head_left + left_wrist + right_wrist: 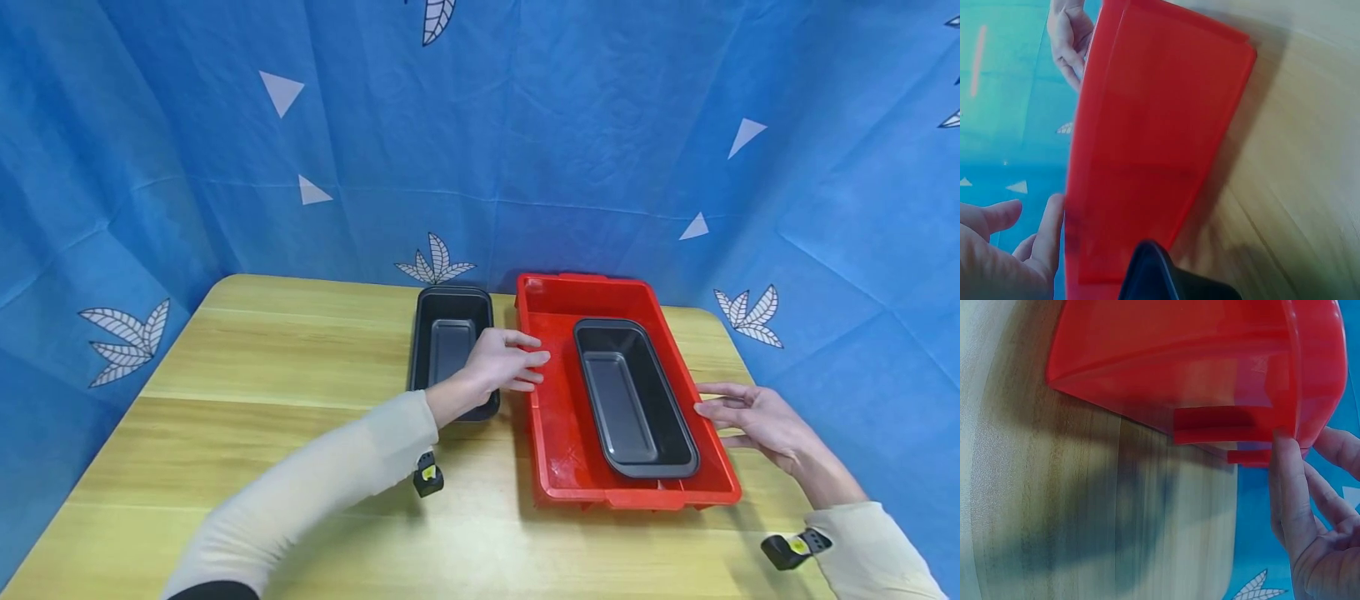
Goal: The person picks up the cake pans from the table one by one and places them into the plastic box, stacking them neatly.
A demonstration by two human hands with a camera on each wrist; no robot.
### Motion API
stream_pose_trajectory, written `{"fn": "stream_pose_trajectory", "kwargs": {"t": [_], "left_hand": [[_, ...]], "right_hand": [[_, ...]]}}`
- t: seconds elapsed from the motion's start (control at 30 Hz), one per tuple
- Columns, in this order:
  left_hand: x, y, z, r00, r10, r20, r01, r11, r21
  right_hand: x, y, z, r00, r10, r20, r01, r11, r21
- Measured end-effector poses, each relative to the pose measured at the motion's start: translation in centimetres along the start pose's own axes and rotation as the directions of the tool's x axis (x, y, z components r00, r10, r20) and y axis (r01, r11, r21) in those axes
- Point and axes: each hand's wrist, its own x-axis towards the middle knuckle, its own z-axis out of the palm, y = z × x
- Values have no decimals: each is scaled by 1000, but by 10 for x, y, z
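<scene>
A red plastic tray (551, 450) with raised walls stands on the table. Inside it lies a dark grey loaf pan (626, 408), its long side running along the tray. My left hand (504, 362) is at the tray's left wall, fingers spread and loosely extended, with one fingertip right at the rim in the left wrist view. On the opposite side, my right hand (757, 417) has its fingertips at the outside of the right wall, fingers nearly straight. A second dark loaf pan (452, 321) stands left of the tray, partly hidden by my left hand and wrist.
The light wooden table (247, 392) carries both the tray and the second pan. A blue patterned cloth (480, 125) hangs behind the table and round its sides. Each sleeve has a small black device (429, 475) at the wrist.
</scene>
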Motion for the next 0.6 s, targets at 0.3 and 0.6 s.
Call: {"fn": "stream_pose_trajectory", "kwargs": {"t": [0.3, 0.6], "left_hand": [[-5, 0, -30, 1000, 17, 8, -17, 999, 41], [-13, 2, -67, 1000, -4, -16, 5, 998, 59]], "right_hand": [[-1, 0, 1, 1000, -2, -1, 2, 1000, -15], [-2, -2, 1, 1000, -1, -3, 1, 999, -33]]}}
